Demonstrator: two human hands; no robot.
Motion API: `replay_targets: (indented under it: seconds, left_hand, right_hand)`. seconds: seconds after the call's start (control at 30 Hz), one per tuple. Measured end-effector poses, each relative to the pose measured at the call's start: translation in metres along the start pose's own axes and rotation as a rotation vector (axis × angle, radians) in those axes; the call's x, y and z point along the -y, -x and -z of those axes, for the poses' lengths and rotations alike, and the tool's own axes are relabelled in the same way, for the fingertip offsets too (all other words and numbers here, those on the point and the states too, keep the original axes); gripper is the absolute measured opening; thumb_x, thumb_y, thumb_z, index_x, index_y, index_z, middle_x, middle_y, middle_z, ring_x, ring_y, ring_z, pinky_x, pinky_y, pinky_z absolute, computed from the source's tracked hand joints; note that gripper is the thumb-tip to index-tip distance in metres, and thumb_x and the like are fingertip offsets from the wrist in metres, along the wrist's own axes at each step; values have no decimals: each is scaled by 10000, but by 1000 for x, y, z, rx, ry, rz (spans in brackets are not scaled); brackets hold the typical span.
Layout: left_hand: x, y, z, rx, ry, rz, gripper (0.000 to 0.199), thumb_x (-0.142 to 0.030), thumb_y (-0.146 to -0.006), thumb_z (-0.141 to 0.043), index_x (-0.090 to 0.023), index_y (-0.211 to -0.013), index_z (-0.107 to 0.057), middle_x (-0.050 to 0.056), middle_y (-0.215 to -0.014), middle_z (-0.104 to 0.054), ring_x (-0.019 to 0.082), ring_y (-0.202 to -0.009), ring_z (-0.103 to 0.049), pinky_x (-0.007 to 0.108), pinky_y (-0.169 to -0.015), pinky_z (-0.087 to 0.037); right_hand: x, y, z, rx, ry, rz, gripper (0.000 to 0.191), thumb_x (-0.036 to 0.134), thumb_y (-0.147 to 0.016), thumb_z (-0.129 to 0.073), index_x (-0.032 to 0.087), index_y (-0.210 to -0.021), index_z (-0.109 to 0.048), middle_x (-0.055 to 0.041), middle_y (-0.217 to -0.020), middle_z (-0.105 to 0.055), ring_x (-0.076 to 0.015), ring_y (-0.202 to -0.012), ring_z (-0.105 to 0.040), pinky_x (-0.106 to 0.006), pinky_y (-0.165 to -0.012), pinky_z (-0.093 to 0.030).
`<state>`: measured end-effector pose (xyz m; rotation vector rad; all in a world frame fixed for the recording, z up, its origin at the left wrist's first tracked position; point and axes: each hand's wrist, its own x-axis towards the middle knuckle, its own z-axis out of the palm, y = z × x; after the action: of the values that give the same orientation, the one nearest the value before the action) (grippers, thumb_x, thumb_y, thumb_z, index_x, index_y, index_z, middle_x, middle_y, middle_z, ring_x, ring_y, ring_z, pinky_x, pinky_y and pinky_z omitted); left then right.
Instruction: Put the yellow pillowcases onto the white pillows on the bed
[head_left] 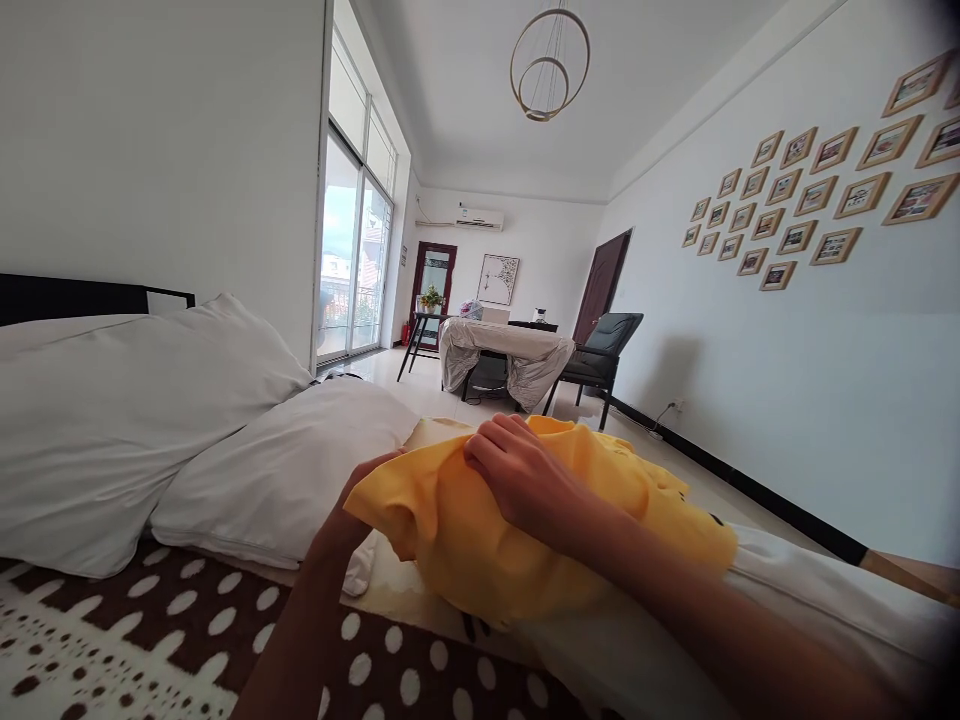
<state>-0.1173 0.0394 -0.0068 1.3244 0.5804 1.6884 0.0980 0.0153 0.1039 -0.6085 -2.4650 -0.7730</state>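
A yellow cloth (495,560) with small black marks lies bunched in front of me, its kind not clear from this side. My right hand (517,470) is closed on its raised upper fold, fingers curled over the fabric. At the cloth's left corner, my left hand (367,485) grips the edge from behind; the fabric hides most of its fingers. Under and around the cloth are pale fabric and a white bedding piece (810,580) stretching to the right.
White pillows (300,470) are piled at the left on a brown bedcover with white spots (409,685). Farther off stand a covered table (510,340), a black chair (604,350) and a tall stool (420,340). Framed pictures hang on the right wall; glass doors (352,250) stand left.
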Motion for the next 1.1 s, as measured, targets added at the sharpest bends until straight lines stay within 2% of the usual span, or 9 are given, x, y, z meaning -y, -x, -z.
replay_targets:
  seconds: [0.13, 0.3, 0.43, 0.57, 0.73, 0.83, 0.93, 1.03, 1.1]
  left_hand:
    - [4, 0, -3, 19, 92, -6, 284, -350, -598, -763, -180, -815, -695, 61, -773, -679, 211, -718, -605, 322, -651, -521]
    - [3, 1, -9, -29, 182, -47, 280, -281, -562, -798, -168, -795, -690, 46, -726, -679, 221, -729, -634, 329, -679, -536]
    - [1, 0, -15, -89, 245, -12, 227, -236, -525, -809, -136, -665, -660, 22, -589, -633, 202, -646, -626, 272, -569, -520]
    - [5, -4, -13, -150, 268, 40, 240, -168, -467, -812, -104, -617, -637, 10, -550, -618, 138, -500, -566, 213, -441, -460]
    - [15, -10, -6, -234, 331, 25, 268, -180, -426, -795, -126, -620, -618, -9, -556, -628, 128, -481, -563, 220, -448, -479]
    - [14, -11, -9, -256, 356, 36, 271, -205, -438, -797, -128, -636, -628, 12, -587, -650, 154, -520, -592, 239, -472, -496]
    - [8, -10, -14, -267, 365, 40, 269, -224, -460, -803, -124, -643, -634, 20, -608, -655, 159, -557, -605, 238, -502, -504]
    - [2, -9, -17, -290, 354, 15, 290, -244, -474, -814, -129, -679, -644, 8, -629, -654, 141, -588, -607, 217, -535, -507]
    - [-1, -7, -19, -285, 331, -24, 295, -259, -511, -812, -139, -729, -652, 4, -659, -657, 132, -610, -606, 206, -547, -504]
  right_hand:
    - [-3, 0, 4, 5, -15, 4, 211, -14, -826, -423, 150, -741, -525, -61, -764, -522, -170, -721, -407, -280, -685, -351]
    - [-4, 2, 9, -45, 47, 30, 279, -38, -832, -357, 151, -709, -521, -70, -752, -518, -175, -719, -403, -281, -665, -355]
    - [-11, 3, 19, 19, -143, -97, 261, 32, -865, -405, 170, -689, -540, -37, -733, -535, -141, -688, -463, -241, -628, -368]
    - [-33, 4, 27, 94, -380, -245, 191, 101, -840, -500, 187, -709, -608, -3, -744, -596, -106, -652, -535, -214, -622, -395]
    - [-66, 9, 28, -3, -222, -376, 204, 81, -802, -485, 168, -693, -633, -20, -716, -613, -125, -616, -541, -238, -586, -390]
    - [-52, 10, 30, -167, -107, -331, 175, 129, -828, -492, 165, -747, -642, -36, -741, -633, -142, -638, -537, -256, -611, -399]
    - [-13, 4, 28, -280, 99, -185, 183, 183, -868, -466, 153, -808, -636, -73, -790, -639, -196, -760, -536, -313, -717, -392]
    - [18, -5, 13, -100, 228, -145, 185, 256, -887, -474, 143, -885, -620, -88, -824, -639, -229, -795, -536, -349, -736, -358]
    - [23, -9, 0, 40, 252, -187, 191, 271, -901, -465, 145, -872, -606, -85, -818, -634, -225, -778, -541, -338, -705, -339]
